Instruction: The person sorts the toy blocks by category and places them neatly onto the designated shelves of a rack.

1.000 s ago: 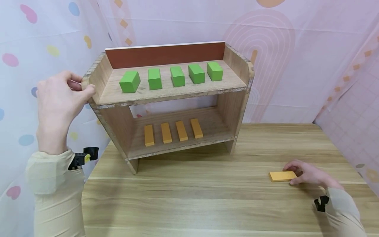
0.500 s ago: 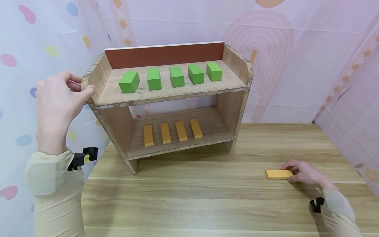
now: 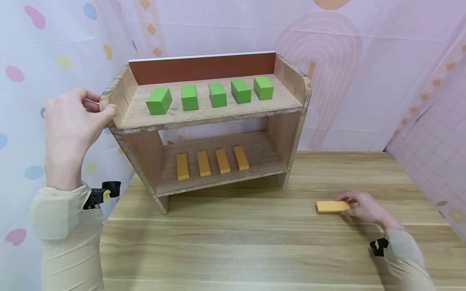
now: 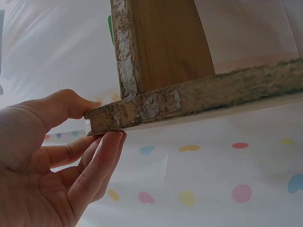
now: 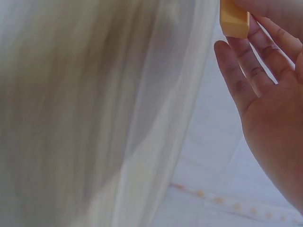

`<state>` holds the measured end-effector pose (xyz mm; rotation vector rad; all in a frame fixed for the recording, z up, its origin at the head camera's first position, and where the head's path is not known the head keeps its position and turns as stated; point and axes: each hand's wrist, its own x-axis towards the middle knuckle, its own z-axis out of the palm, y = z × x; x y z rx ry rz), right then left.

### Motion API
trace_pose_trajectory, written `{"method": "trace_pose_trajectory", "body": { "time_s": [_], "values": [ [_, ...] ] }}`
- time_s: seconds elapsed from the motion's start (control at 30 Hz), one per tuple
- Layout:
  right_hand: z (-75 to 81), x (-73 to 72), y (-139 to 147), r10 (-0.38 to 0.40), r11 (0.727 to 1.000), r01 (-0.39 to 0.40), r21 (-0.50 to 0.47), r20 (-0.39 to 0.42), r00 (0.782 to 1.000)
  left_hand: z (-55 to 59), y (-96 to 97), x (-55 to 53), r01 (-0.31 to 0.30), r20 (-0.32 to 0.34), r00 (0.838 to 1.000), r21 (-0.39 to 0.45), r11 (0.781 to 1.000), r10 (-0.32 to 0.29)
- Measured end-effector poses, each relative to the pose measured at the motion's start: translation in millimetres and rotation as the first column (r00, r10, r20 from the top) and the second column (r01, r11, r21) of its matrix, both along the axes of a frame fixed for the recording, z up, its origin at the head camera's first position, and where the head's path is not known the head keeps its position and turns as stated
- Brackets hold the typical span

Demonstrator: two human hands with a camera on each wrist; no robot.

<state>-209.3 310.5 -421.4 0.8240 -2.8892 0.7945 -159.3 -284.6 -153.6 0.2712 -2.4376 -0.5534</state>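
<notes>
My left hand (image 3: 73, 121) grips the upper left side board of a small wooden shelf (image 3: 211, 117). In the left wrist view, the thumb lies on one face of the board's end (image 4: 106, 118) and the fingers on the other. My right hand (image 3: 365, 208) pinches one end of a flat orange wooden block (image 3: 331, 206) over the right part of the table. The right wrist view shows this block (image 5: 234, 20) between thumb and fingers, partly cut off by the frame. Several like orange blocks (image 3: 204, 163) lie in a row on the lower shelf.
A row of several green blocks (image 3: 217, 94) stands on the upper shelf, before a reddish-brown back board (image 3: 204, 68). The shelf stands on a wood-grain table (image 3: 233, 242). Patterned cloth (image 3: 418, 81) hangs behind and on both sides.
My right hand has moved left and slightly toward the back, carrying the orange block. The left hand keeps its grip on the shelf's side, and the shelf stays put.
</notes>
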Motion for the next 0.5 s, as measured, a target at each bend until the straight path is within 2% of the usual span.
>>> {"method": "trace_pose_trajectory", "body": {
  "time_s": [0.07,0.27,0.5],
  "values": [
    [0.2,-2.3,-5,0.007,1.000,-0.008,-0.010,-0.019,1.000,-0.5,-0.8,-0.8,-0.001,0.004,1.000,0.001,1.000,0.001],
    [1.9,-8.0,-23,0.042,0.999,-0.047,-0.027,-0.153,0.987,-1.2,-1.5,-1.1,-0.001,0.002,1.000,-0.001,1.000,0.001],
    [9.4,-13.7,-47,0.013,0.998,-0.023,-0.063,-0.157,0.987,-2.4,-2.3,-2.7,0.002,0.000,1.000,0.000,1.000,-0.002]
  ]
}}
